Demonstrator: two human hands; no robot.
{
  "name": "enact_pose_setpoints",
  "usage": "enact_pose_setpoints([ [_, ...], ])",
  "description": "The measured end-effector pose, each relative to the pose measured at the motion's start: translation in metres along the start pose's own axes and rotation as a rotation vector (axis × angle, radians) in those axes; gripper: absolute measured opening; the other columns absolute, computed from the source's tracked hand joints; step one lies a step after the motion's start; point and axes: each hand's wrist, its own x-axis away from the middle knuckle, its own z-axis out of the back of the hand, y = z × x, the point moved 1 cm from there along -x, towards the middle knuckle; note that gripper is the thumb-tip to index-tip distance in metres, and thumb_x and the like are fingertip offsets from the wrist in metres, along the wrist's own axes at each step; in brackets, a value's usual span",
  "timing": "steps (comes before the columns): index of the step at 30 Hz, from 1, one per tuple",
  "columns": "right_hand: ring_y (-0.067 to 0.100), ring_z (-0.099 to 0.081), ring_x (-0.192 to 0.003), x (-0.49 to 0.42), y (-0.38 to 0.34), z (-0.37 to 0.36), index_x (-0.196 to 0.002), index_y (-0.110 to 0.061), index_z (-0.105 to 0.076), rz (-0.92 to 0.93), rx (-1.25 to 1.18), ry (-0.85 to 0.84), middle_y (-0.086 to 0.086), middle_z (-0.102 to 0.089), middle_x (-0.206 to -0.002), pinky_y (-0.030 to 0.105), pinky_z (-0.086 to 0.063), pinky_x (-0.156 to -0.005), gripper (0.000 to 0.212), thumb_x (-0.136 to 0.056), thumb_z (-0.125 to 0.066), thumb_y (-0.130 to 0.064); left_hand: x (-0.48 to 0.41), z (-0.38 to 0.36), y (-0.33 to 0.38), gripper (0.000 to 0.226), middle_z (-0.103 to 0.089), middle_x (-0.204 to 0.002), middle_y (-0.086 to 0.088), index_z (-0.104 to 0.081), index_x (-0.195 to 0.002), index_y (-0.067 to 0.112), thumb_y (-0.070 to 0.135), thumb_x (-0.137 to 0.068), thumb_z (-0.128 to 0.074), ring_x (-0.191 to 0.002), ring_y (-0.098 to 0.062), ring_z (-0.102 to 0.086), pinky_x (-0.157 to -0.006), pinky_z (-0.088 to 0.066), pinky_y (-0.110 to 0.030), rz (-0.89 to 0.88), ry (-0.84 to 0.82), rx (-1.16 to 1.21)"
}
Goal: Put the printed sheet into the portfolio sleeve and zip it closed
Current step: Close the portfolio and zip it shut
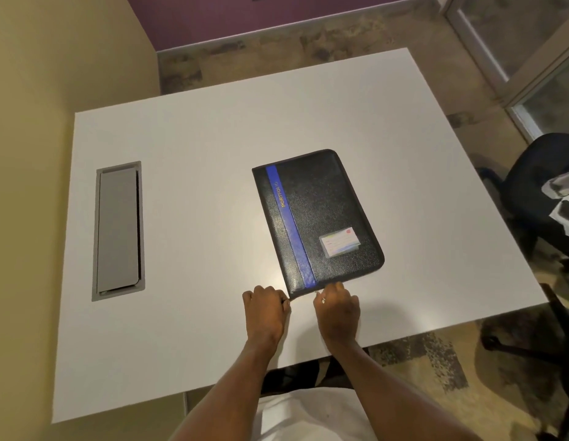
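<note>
While both hands point(266, 305) point(337, 308) grip its near edge, the pebbled rectangular portfolio point(321, 218) lies flat.

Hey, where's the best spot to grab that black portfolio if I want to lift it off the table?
Probably the long right edge of the portfolio, coming in from the right. It lies flat and closed on the table, and that side is bare, while the left hand and right hand crowd its near edge. Slide fingers under and pinch the thin cover.
</note>
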Motion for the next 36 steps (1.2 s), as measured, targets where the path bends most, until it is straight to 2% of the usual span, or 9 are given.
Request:
enact_pose_setpoints([
  [2, 0.029, -0.062, -0.057, -0.005, 0.017, 0.004, -0.069, -0.011, -0.065, -0.028, 0.027, 0.036, 0.008, -0.06, -0.066, 0.036, -0.046, -0.052, 0.016, -0.084, -0.06, -0.012, 0.0, -0.001, -0.001, 0.027, -0.073, -0.092, 0.006, -0.078, -0.093, 0.029, 0.031, -0.101, -0.052, -0.097, -0.022, -0.061, -0.092, -0.038, -0.038, -0.005, -0.013, -0.013],
  [11, 0.034, -0.058, -0.051, -0.035, 0.09, 0.02, -0.069, -0.002, -0.065, -0.174, 0.019, 0.062, 0.015, -0.06, -0.066, 0.036, -0.046, -0.05, 0.019, -0.078, -0.082, -0.004, -0.005, 0.004, -0.004, 0.03, -0.073, -0.097, 0.008, -0.077, -0.093, 0.029, 0.03, -0.1, -0.049, -0.1, -0.019, -0.058, -0.095, -0.035, -0.037, -0.015, -0.054, -0.052],
  [17, 0.038, -0.057, -0.049, -0.057, 0.122, 0.04, -0.068, -0.001, -0.064, -0.182, -0.141, 0.079, 0.016, -0.061, -0.068, 0.038, -0.048, -0.049, 0.032, -0.086, -0.043, -0.016, -0.005, 0.003, -0.012, 0.022, -0.072, -0.09, 0.01, -0.076, -0.089, 0.03, 0.032, -0.098, -0.056, -0.096, -0.017, -0.06, -0.092, -0.033, -0.036, -0.011, -0.027, -0.005],
  [20, 0.035, -0.057, -0.047, -0.067, 0.13, 0.048, -0.061, -0.003, -0.06, -0.074, -0.116, -0.053, 0.014, -0.058, -0.064, 0.033, -0.046, -0.036, 0.019, -0.071, -0.071, 0.01, 0.0, 0.0, -0.011, 0.015, -0.069, -0.105, 0.016, -0.074, -0.1, 0.033, 0.036, -0.092, -0.062, -0.105, -0.016, -0.06, -0.097, -0.03, -0.037, -0.013, 0.057, 0.117],
  [21, 0.035, -0.06, -0.054, -0.071, 0.133, 0.048, -0.065, -0.002, -0.061, -0.037, -0.135, -0.12, 0.014, -0.06, -0.069, 0.036, -0.049, -0.039, 0.022, -0.068, -0.076, 0.013, 0.001, 0.0, -0.007, 0.019, -0.066, -0.114, 0.016, -0.071, -0.108, 0.035, 0.037, -0.089, -0.065, -0.111, -0.017, -0.058, -0.1, -0.028, -0.038, -0.019, 0.099, 0.155],
  [23, 0.037, -0.065, -0.079, -0.077, 0.139, 0.043, -0.09, -0.002, -0.064, -0.061, -0.214, -0.218, 0.016, -0.064, -0.091, 0.042, -0.057, -0.062, 0.003, -0.091, -0.063, 0.001, -0.003, 0.004, 0.009, 0.04, -0.059, -0.13, 0.012, -0.063, -0.123, 0.033, 0.04, -0.084, -0.07, -0.122, -0.016, -0.052, -0.107, -0.026, -0.039, -0.102, 0.155, 0.184],
  [25, 0.036, -0.063, -0.092, -0.081, 0.149, 0.038, -0.102, -0.004, -0.061, -0.097, -0.278, -0.258, 0.014, -0.063, -0.103, 0.04, -0.053, -0.076, 0.016, -0.104, -0.048, -0.012, -0.015, 0.011, 0.041, 0.055, -0.051, -0.145, 0.008, -0.055, -0.135, 0.031, 0.043, -0.083, -0.068, -0.135, -0.017, -0.048, -0.114, -0.023, -0.041, -0.242, 0.152, 0.143],
  [31, 0.028, -0.06, -0.086, -0.089, 0.16, 0.039, -0.09, -0.012, -0.058, -0.216, -0.552, -0.352, 0.005, -0.062, -0.094, 0.036, -0.047, -0.074, 0.014, -0.1, -0.05, -0.016, -0.064, 0.022, 0.15, 0.096, 0.003, -0.177, -0.006, -0.005, -0.166, 0.027, 0.052, -0.093, -0.062, -0.163, -0.029, 0.005, -0.129, 0.005, -0.057, -0.444, -0.068, -0.035],
  [36, 0.025, -0.063, -0.087, -0.094, 0.172, 0.038, -0.095, -0.009, -0.061, -0.102, -0.559, -0.337, 0.005, -0.063, -0.099, 0.039, -0.054, -0.076, 0.008, -0.1, -0.057, -0.014, -0.09, 0.023, 0.213, 0.102, 0.016, -0.175, -0.002, -0.006, -0.167, 0.028, 0.048, -0.092, -0.07, -0.162, -0.029, 0.018, -0.127, 0.005, -0.066, -0.529, -0.22, -0.173],
])
